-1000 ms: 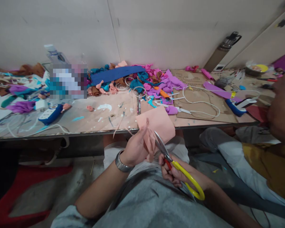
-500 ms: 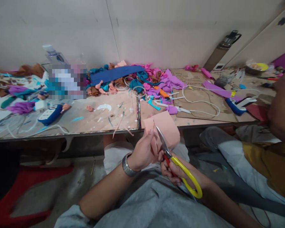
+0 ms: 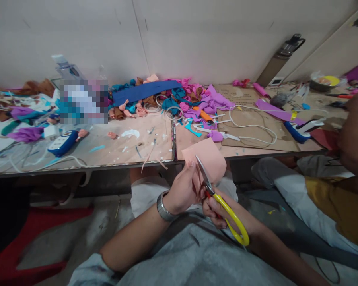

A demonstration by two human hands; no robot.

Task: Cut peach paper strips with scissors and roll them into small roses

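While the left hand [image 3: 182, 190] has shifted toward three o'clock in the last second, its fingers still pinch the peach sheet [image 3: 213, 160] at two o'clock; the right hand [image 3: 214, 212], fingers round the scissors [image 3: 220, 201], angles them toward eleven, so the cut seems to be advancing.

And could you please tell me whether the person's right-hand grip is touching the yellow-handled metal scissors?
Touching. The head view shows the right-hand grip closed around the yellow-handled metal scissors just below their blades, with no gap visible.

Two hands [image 3: 181, 190] [image 3: 214, 213], one scissors [image 3: 223, 204], two bottles [image 3: 66, 70] [image 3: 273, 65] show.
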